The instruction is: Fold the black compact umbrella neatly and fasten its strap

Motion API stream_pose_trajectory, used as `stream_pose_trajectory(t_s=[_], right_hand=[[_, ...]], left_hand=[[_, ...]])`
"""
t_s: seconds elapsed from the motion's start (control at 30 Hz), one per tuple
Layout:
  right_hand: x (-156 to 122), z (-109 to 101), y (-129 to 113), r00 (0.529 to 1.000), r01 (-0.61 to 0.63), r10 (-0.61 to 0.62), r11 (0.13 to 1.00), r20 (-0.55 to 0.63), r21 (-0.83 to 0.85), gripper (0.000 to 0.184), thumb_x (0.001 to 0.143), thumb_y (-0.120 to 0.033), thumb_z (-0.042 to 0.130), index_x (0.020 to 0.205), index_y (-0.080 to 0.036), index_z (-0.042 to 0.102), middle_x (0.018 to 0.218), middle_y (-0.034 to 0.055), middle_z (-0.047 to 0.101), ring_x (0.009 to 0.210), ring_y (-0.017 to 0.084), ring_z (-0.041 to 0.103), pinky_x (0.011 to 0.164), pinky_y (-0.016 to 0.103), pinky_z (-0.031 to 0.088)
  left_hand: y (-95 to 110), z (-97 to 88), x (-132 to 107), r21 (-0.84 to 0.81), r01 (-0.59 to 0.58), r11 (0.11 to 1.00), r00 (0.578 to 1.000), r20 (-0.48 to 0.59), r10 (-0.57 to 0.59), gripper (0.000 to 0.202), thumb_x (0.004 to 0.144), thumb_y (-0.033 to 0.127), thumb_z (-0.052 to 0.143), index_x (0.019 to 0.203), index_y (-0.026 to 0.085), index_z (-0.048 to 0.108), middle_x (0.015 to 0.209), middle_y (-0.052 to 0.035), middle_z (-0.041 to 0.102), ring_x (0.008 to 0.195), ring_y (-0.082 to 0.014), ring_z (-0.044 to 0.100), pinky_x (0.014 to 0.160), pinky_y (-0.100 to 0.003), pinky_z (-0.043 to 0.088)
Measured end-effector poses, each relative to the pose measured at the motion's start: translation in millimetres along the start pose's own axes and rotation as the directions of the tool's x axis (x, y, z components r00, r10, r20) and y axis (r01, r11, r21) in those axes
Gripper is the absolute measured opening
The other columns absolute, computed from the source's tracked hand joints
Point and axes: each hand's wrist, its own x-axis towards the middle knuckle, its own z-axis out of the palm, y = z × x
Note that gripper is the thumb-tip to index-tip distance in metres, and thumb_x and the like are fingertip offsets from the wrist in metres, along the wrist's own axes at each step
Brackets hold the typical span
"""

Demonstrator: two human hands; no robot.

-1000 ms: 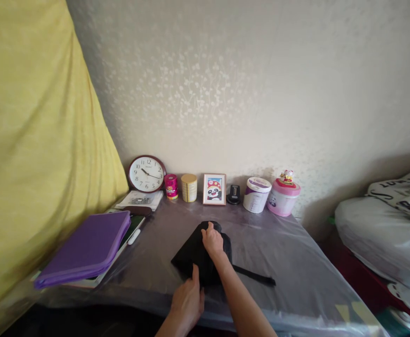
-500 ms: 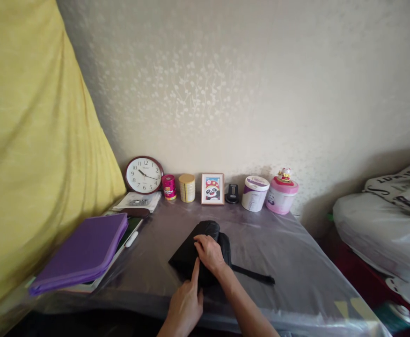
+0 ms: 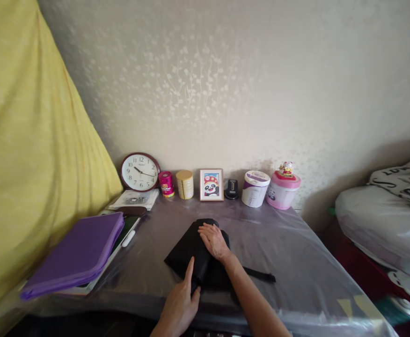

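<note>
A folded bundle of thin black fabric [image 3: 182, 250] lies at the front middle of the table. A narrow black strap [image 3: 259, 274] sticks out from its right side. My left hand [image 3: 179, 304] grips the near end of the bundle, its index finger stretched along the top and its thumb at the near edge. The other left fingers are hidden. Flat across the upper right part of the fabric rests my right hand [image 3: 215, 240], fingers stretched out and pressing on it.
At left a purple zip folder [image 3: 78, 250] lies on a book, beside a white marker [image 3: 128, 238]. Along the wall stand a clock [image 3: 140, 172], a pink can [image 3: 166, 184], a yellow-lidded can [image 3: 185, 185], a panda picture frame [image 3: 211, 185], a stapler-like black object [image 3: 231, 189] and two tubs [image 3: 255, 189].
My right hand has flattened out and slid slightly right over the fabric. My left hand has shifted a little left and towards me. The view has moved slightly.
</note>
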Motion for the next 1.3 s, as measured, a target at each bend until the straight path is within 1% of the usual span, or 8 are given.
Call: stream_pose_trajectory(t_s=[0.13, 0.23, 0.37, 0.47, 0.63, 0.8, 1.1, 1.3], right_hand=[[20.9, 2.2, 23.3, 0.979, -0.205, 0.205, 0.978, -0.006, 0.029, 0.026, 0.087, -0.024, 0.041, 0.106, -0.024, 0.059, 0.118, 0.0030, 0.057, 0.119, 0.016, 0.041, 0.102, 0.036, 0.023], [22.6, -6.4, 39.7, 0.910, -0.409, 0.413, 0.908, -0.028, 0.097, 0.026, 0.085, -0.023, 0.043, 0.105, -0.020, 0.059, 0.114, 0.0066, 0.059, 0.112, 0.017, 0.048, 0.098, 0.033, 0.030], [-2.6, -27.7, 61.6, 0.796, -0.583, 0.602, 0.791, -0.068, 0.182, 0.027, 0.083, -0.019, 0.039, 0.100, -0.016, 0.060, 0.107, 0.0087, 0.061, 0.105, 0.018, 0.053, 0.094, 0.033, 0.036], [-31.5, -40.7, 67.0, 0.717, -0.665, 0.697, 0.685, -0.002, 0.297, 0.028, 0.083, -0.020, 0.037, 0.097, -0.015, 0.061, 0.093, 0.0076, 0.066, 0.091, 0.016, 0.061, 0.079, 0.028, 0.047], [-60.4, -44.9, 51.4, 0.657, -0.705, 0.739, 0.531, 0.150, 0.469, 0.028, 0.082, -0.023, 0.038, 0.096, -0.013, 0.059, 0.087, 0.0070, 0.066, 0.078, 0.014, 0.064, 0.060, 0.021, 0.052], [-62.6, -40.8, 37.6, 0.635, -0.709, 0.746, 0.459, 0.201, 0.536, 0.023, 0.078, -0.024, 0.043, 0.090, -0.015, 0.061, 0.079, 0.0030, 0.064, 0.072, 0.013, 0.063, 0.054, 0.021, 0.051], [-58.6, -42.7, 19.5, 0.617, -0.724, 0.755, 0.434, 0.223, 0.536, 0.027, 0.070, -0.020, 0.054, 0.095, -0.013, 0.057, 0.059, -0.0037, 0.056, 0.050, 0.009, 0.055, 0.044, 0.018, 0.047], [-47.1, -39.1, 8.0, 0.621, -0.737, 0.759, 0.483, 0.193, 0.472, 0.025, 0.078, -0.036, 0.046, 0.082, -0.015, 0.059, 0.054, -0.0038, 0.053, 0.045, 0.008, 0.051, 0.041, 0.018, 0.044]], left_hand=[[3.5, -3.6, -1.1, 0.013, 0.023, 1.000, 1.000, 0.012, -0.023, 0.068, 0.083, 0.026, 0.038, 0.139, 0.021, 0.000, 0.107, -0.0082, 0.062, 0.091, -0.0165, 0.061, 0.076, -0.023, 0.040], [5.4, -7.8, -3.3, -0.001, 0.025, 1.000, 0.999, 0.021, -0.025, 0.066, 0.085, 0.029, 0.036, 0.139, 0.020, 0.000, 0.099, -0.0078, 0.065, 0.083, -0.0167, 0.062, 0.074, -0.025, 0.041], [4.7, -12.8, -5.6, -0.115, 0.043, 0.992, 0.998, 0.048, -0.038, 0.065, 0.085, 0.030, 0.035, 0.139, 0.022, -0.001, 0.099, -0.0082, 0.064, 0.060, -0.0127, 0.062, 0.064, -0.024, 0.044], [3.0, -14.6, -5.4, -0.242, 0.096, 0.966, 0.990, 0.125, -0.068, 0.065, 0.086, 0.033, 0.033, 0.138, 0.026, -0.005, 0.099, -0.0085, 0.064, 0.039, -0.0081, 0.054, 0.046, -0.021, 0.041], [-0.6, -15.5, -3.0, -0.378, 0.123, 0.918, 0.982, 0.178, -0.058, 0.066, 0.085, 0.034, 0.033, 0.136, 0.031, -0.008, 0.096, -0.0060, 0.062, 0.031, -0.0037, 0.046, 0.035, -0.016, 0.035], [1.6, -20.5, -4.6, -0.428, 0.163, 0.889, 0.975, 0.207, -0.078, 0.066, 0.085, 0.038, 0.032, 0.136, 0.029, -0.009, 0.069, 0.0033, 0.056, 0.031, -0.0049, 0.045, 0.035, -0.016, 0.037], [1.9, -23.1, -6.5, -0.474, 0.184, 0.861, 0.975, 0.202, -0.097, 0.065, 0.085, 0.037, 0.033, 0.136, 0.031, -0.007, 0.050, 0.0097, 0.041, 0.033, -0.0083, 0.045, 0.035, -0.017, 0.037], [0.9, -23.1, -6.3, -0.484, 0.179, 0.857, 0.975, 0.206, -0.088, 0.066, 0.086, 0.037, 0.033, 0.136, 0.029, -0.008, 0.049, 0.0095, 0.042, 0.033, -0.0075, 0.044, 0.037, -0.016, 0.037]])
